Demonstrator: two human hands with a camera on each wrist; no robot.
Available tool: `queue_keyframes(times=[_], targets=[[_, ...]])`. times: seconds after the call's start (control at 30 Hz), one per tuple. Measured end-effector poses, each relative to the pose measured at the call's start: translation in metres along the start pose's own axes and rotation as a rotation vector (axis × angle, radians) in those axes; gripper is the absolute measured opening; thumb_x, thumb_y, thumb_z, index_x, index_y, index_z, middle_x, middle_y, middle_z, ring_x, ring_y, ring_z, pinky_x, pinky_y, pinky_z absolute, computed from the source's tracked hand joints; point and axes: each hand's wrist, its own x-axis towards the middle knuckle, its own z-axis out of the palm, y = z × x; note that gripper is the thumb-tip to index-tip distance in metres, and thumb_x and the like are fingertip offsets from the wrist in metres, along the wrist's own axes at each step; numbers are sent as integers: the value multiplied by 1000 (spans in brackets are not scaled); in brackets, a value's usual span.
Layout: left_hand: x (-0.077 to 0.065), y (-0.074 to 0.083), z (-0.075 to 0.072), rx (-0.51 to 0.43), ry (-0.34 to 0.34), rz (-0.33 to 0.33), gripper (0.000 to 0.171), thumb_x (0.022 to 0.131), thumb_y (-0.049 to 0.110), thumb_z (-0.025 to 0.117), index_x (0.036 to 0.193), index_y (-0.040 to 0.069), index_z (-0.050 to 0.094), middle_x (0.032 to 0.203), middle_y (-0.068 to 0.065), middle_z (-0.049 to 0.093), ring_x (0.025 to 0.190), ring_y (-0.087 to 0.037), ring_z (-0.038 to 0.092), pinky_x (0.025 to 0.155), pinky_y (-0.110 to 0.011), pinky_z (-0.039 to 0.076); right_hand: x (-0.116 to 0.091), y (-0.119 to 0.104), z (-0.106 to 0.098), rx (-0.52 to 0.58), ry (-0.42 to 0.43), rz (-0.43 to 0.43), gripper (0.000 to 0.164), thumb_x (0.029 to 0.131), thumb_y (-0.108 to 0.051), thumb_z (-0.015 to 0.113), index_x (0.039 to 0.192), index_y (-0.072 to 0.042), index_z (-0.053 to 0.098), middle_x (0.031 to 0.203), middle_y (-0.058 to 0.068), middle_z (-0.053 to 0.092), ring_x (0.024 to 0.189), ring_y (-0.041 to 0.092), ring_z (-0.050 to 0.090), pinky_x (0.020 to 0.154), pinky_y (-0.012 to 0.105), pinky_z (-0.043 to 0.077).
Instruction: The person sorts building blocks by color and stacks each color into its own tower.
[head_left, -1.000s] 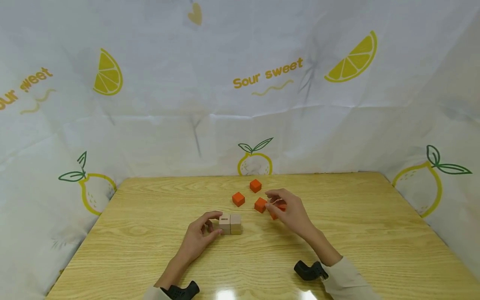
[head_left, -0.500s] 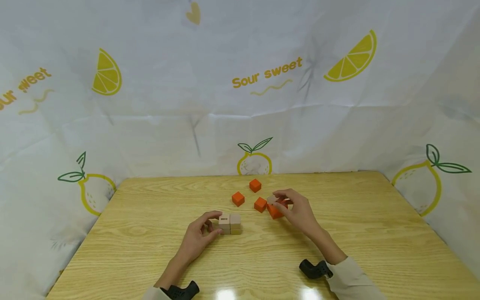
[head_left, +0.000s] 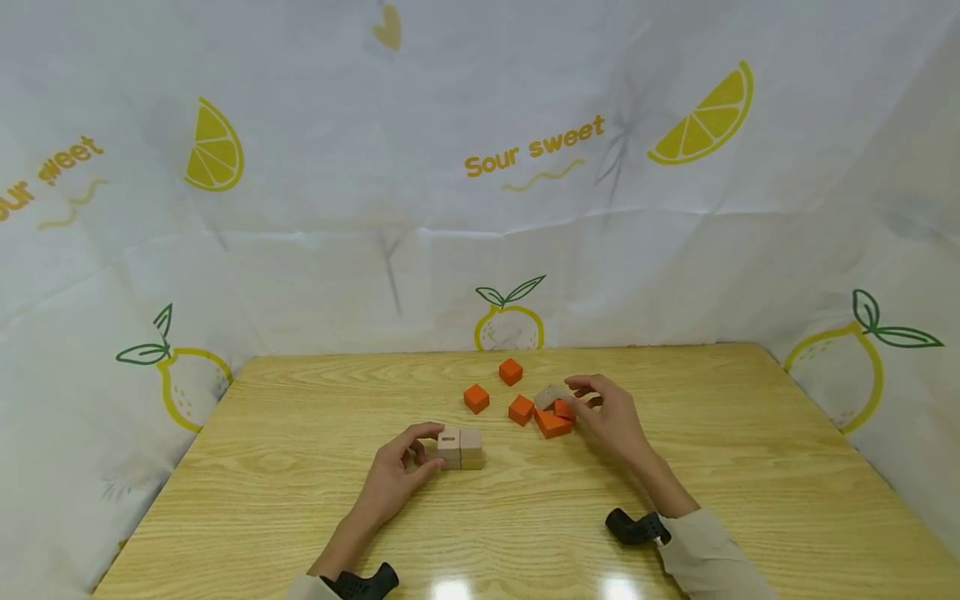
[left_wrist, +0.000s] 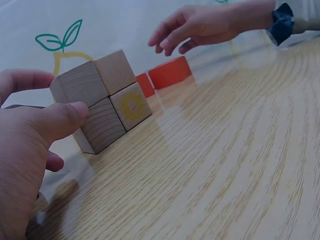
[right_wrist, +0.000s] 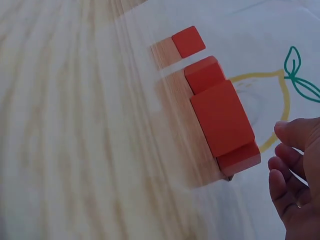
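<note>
My left hand [head_left: 396, 475] grips the upper left block of a small two-by-two stack of plain wooden blocks [left_wrist: 122, 70], thumb on the near side and fingers behind. A yellow ring mark shows on one lower block in the left wrist view. The right hand [head_left: 611, 417] hovers with loosely bent fingers, holding nothing, just right of a group of blocks. Nearest to it are a pale wooden block [head_left: 550, 397], a larger orange block [head_left: 552, 424] and a small orange piece [head_left: 564, 409]. In the right wrist view the right hand [right_wrist: 302, 170] is apart from the orange blocks.
Loose orange cubes lie on the wooden table [head_left: 300, 467]: one cube [head_left: 511, 372] at the back, another cube [head_left: 476, 398] to the left, a third cube [head_left: 521, 410] by the group. A white cloth [head_left: 337, 275] with lemon prints hangs behind the table.
The right hand has drawn back to the right, away from the group, and let go of the pale wooden block, which now shows behind the orange pieces. The left hand has stayed still.
</note>
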Motion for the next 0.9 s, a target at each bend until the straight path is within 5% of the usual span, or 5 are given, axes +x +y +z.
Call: queue_keyframes(times=[0.17, 0.9], targets=[[0, -3, 0, -3, -9, 4, 42, 82, -1, 72, 122, 5, 61, 108, -6, 63, 72, -25, 52, 57, -29, 41, 3, 20, -2, -4, 52, 120, 25, 93, -13, 64, 116, -4, 65, 107, 9, 64, 88, 23, 60, 74, 26, 49], [0, 0, 0, -2, -9, -39, 42, 83, 1, 72, 123, 7, 61, 107, -5, 63, 72, -22, 51, 58, -27, 40, 10, 30, 12, 42, -149, 87, 37, 89, -15, 68, 125, -7, 63, 112, 11, 63, 92, 25, 62, 73, 33, 51]])
